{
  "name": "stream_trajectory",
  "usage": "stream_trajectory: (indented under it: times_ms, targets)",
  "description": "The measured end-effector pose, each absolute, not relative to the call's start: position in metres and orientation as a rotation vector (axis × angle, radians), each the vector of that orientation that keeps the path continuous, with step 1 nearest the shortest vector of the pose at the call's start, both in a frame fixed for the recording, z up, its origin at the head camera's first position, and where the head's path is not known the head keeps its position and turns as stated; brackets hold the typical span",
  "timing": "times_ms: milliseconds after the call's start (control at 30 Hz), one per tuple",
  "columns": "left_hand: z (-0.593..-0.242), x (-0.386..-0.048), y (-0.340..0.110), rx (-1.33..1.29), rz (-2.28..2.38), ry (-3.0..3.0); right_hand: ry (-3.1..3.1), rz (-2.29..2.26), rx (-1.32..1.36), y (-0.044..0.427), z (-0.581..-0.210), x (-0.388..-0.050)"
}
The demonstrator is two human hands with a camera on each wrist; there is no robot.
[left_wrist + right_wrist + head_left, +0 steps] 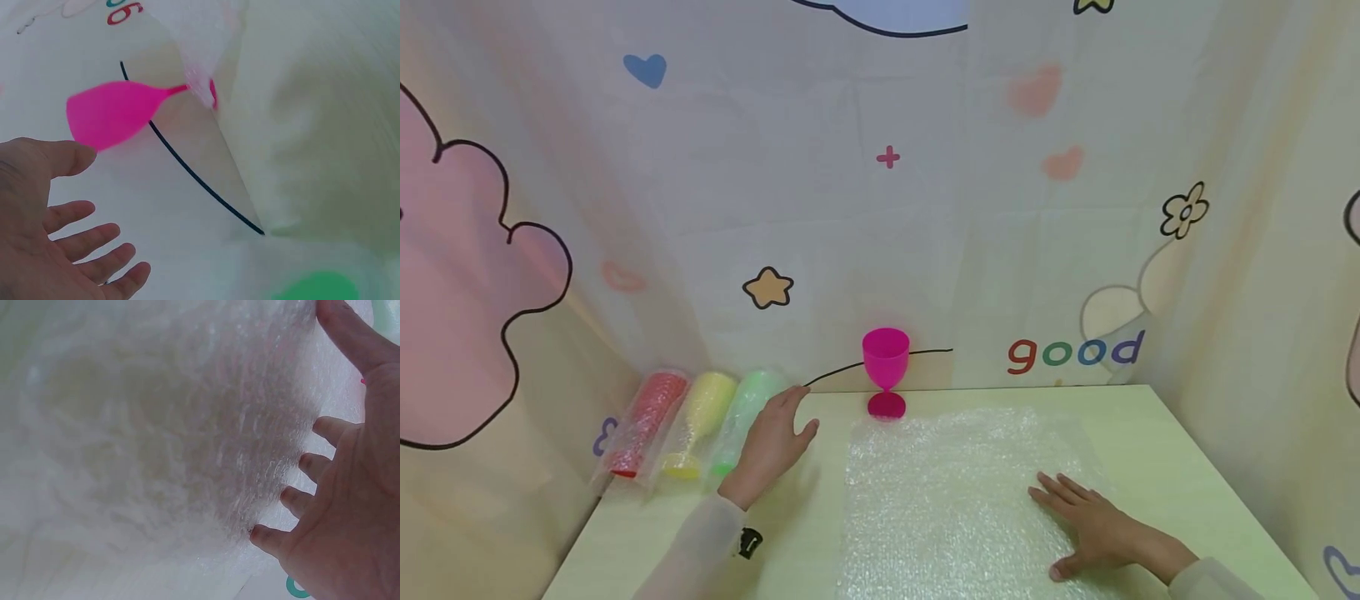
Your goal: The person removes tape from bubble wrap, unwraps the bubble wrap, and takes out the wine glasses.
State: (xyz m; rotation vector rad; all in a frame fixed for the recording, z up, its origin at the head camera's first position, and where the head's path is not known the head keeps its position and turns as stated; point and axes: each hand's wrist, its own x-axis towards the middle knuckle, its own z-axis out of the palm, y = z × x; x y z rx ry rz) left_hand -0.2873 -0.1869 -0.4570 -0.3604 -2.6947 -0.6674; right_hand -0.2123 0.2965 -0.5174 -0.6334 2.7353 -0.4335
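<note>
A bright pink plastic goblet [886,358] stands upright at the back of the table, just beyond a flat sheet of bubble wrap [940,500]. My left hand [771,450] hovers with fingers extended and holds nothing, right beside a green goblet [752,412] in bubble wrap. In the left wrist view that hand [37,219] has its fingers spread, its thumb in line with the pink goblet's bowl [115,112]. Fingers spread, my right hand [1093,525] rests on the sheet's right part. The right wrist view shows its fingertips [269,539] touching the bubble wrap [187,425].
Left of the green goblet lie a yellow goblet [700,425] and a red one [647,425], each rolled in bubble wrap. The pale table [1195,492] meets a printed cloth backdrop [820,208] behind and at both sides. A dark band [749,542] circles the left wrist.
</note>
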Motion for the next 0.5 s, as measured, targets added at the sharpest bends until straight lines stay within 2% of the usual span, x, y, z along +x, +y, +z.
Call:
stream_trajectory:
  times_ms: [167, 500]
  targets:
    - [-0.463, -0.292, -0.212, -0.318, -0.554, -2.702, 2.722, -0.46, -0.631, 0.297, -0.516, -0.213]
    - [-0.473, -0.303, -0.255, -0.027, -0.545, -2.803, 2.727, -0.443, -0.602, 0.296, -0.517, -0.213]
